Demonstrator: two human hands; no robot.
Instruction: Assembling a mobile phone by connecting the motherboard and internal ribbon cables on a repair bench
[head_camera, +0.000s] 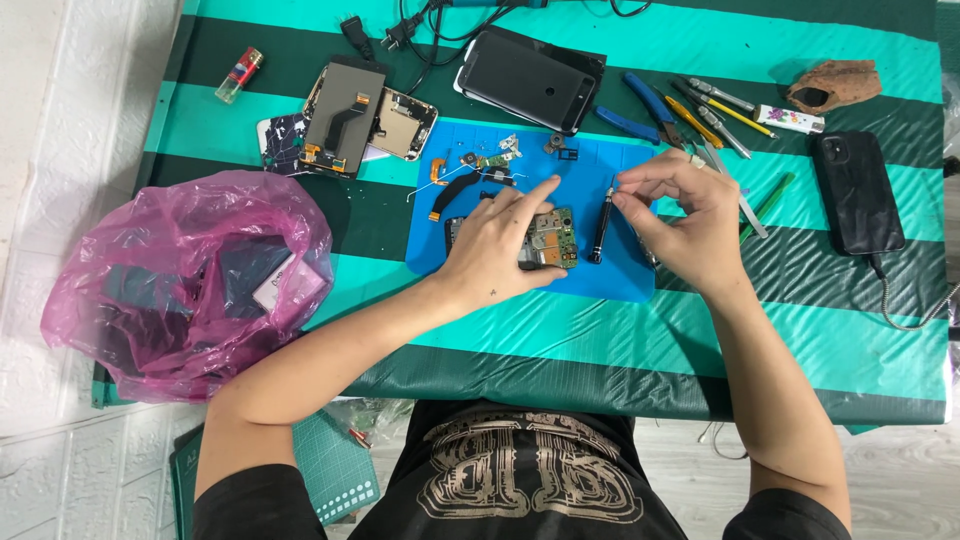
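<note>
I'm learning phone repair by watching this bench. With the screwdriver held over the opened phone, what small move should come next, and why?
Probably lower the black screwdriver tip onto the green circuit board. The right hand pinches its top end, tilted just right of the board, while the left hand presses the opened phone onto the blue mat, steadying it.

tablecloth (700, 330): turquoise and dark green stripes
work mat (620, 275): plain blue
plastic bag (150, 330): translucent pink
circuit board (557, 235): green
screwdriver (600, 228): black
lighter (239, 74): red, pale green
phone (857, 190): black
cutters (640, 110): blue handles
</note>
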